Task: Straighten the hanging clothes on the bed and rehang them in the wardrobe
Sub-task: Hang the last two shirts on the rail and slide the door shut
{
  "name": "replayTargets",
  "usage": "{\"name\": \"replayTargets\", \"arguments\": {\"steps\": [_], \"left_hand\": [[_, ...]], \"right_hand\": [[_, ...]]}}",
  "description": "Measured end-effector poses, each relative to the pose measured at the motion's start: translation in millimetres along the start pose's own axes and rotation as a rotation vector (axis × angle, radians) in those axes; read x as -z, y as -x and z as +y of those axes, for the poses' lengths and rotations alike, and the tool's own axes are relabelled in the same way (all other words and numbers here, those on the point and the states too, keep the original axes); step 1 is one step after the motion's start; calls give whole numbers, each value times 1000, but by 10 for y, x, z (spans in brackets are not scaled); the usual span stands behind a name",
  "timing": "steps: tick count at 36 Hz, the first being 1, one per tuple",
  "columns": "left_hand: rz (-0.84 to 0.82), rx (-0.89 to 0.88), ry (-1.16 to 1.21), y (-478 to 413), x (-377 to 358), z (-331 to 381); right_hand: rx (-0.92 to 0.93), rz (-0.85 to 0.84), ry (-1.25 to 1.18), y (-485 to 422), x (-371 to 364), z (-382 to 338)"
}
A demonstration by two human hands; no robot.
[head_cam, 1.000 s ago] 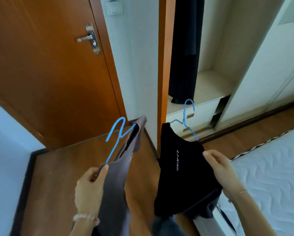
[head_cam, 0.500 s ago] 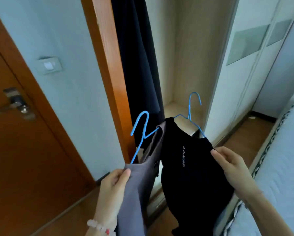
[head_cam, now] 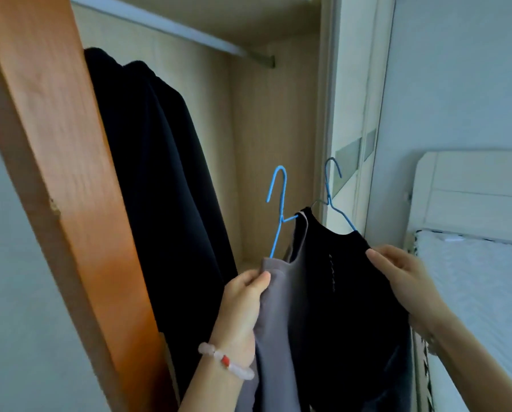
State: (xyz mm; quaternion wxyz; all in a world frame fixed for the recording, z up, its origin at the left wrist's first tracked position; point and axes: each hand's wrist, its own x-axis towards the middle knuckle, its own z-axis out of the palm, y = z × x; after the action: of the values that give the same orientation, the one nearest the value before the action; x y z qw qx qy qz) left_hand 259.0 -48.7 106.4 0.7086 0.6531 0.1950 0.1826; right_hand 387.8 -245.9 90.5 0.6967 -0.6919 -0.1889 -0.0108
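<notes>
Head view: both garments hang on blue wire hangers in front of the open wardrobe (head_cam: 272, 120), well below its rail (head_cam: 171, 28). The left hand (head_cam: 242, 295) is pinched closed on the shoulder of the grey top (head_cam: 278, 316); its hanger (head_cam: 278, 209) points its hook up toward the rail. The right hand (head_cam: 397, 272) grips the shoulder of the black top (head_cam: 346, 292), just right of the grey one and touching it; that hanger (head_cam: 335, 197) also stands hook-up. A dark coat (head_cam: 159, 173) already hangs left of them, under the rail.

Both tops look light, soft and limp, so they should swing and could slide off the thin, smooth wire if tilted. A hold through the cloth at the shoulder steers poorly; gripping the wire at the neck, just under the hook, would probably give better aim at the rail. The hooks are close enough to tangle, so hanging one at a time seems wiser.
</notes>
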Motion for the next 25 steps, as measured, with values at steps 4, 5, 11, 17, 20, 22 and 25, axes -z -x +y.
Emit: {"name": "replayTargets", "arguments": {"steps": [4,5,11,17,20,22,25], "left_hand": [[12,19,172,-342,-48,34],[19,10,189,-438,-52,36],[138,-5,250,-1108,-72,95],[289,-102,153,-1853,-202,183],[351,-130,180,-2193,-285,316],[402,-121,230,-2398,-323,508],[458,-154,205,-2606,-275,824]], "right_hand": [[27,-11,19,-431,-122,-8],[27,-17,24,-553,-157,9],[26,-99,-50,-1423,-484,248],[64,-237,-102,-2371,-1050,555],[31,-371,-160,-2859,-1213,528],[3,-461,-188,-3186,-1274,466],[20,-573,-209,-3605,-1387,375]]}}
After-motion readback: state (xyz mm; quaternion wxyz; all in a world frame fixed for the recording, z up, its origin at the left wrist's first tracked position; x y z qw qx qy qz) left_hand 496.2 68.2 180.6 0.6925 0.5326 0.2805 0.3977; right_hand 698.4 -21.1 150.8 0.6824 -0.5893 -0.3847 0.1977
